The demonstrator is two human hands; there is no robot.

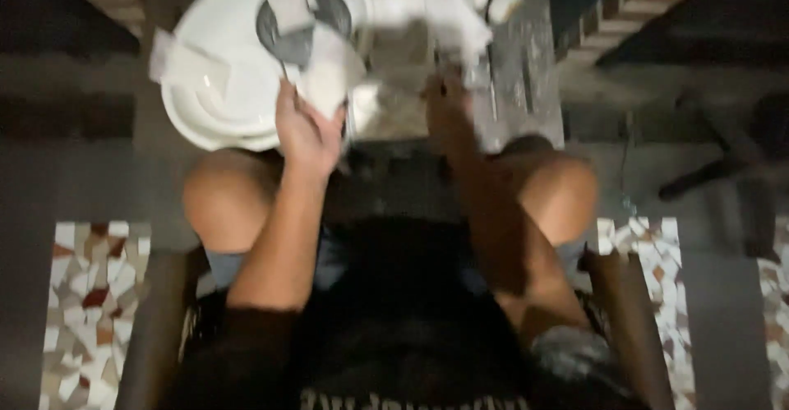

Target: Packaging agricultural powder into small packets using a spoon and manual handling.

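The view is blurred and dim. My left hand (pixel 302 131) rests at the near rim of a round white basin (pixel 222 89), its fingers on a pale white piece (pixel 329 85). Inside the basin lies grey material (pixel 288 28) with a white flat piece standing in it. My right hand (pixel 448 106) reaches onto a grey slab (pixel 526 65), closed around a blurred white object (pixel 460 24); what it is cannot be made out. Both of my bare knees show below the hands.
I sit on a dark seat with armrests (pixel 156 328). Speckled terrazzo tiles (pixel 90 311) lie at both sides. A dark stand or chair leg (pixel 707 172) is at the right. Patterned brick strips (pixel 633 7) run at the top corners.
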